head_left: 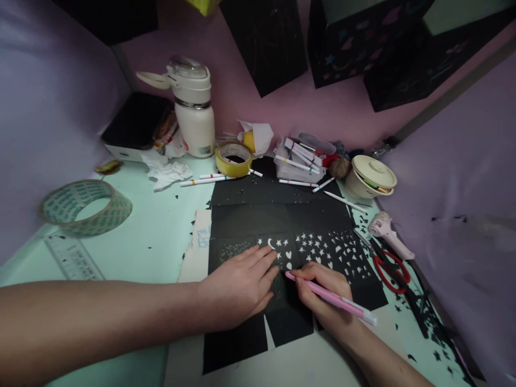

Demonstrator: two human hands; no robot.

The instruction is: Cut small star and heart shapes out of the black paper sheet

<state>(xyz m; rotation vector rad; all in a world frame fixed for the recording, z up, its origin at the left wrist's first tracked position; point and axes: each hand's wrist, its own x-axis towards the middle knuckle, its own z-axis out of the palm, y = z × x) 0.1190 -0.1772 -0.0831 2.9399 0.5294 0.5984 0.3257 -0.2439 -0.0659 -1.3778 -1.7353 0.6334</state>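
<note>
A large sheet of black paper (278,215) lies flat on the desk, with small stars, hearts, a moon and other shapes cut out of its near part. My left hand (237,287) presses flat on the sheet, fingers stretched out and together. Just to its right, my right hand (322,293) grips a pink craft knife (334,300) like a pen. The knife's tip touches the paper close to the heart cut-outs, beside my left fingertips.
Red-handled scissors (389,269) and a white glue gun (387,231) lie at the right. A yellow tape roll (234,159), white markers (205,180), a marker tray (300,161), a white flask (193,107), a lidded bowl (371,176) stand behind. A clear tape roll (84,207) sits left.
</note>
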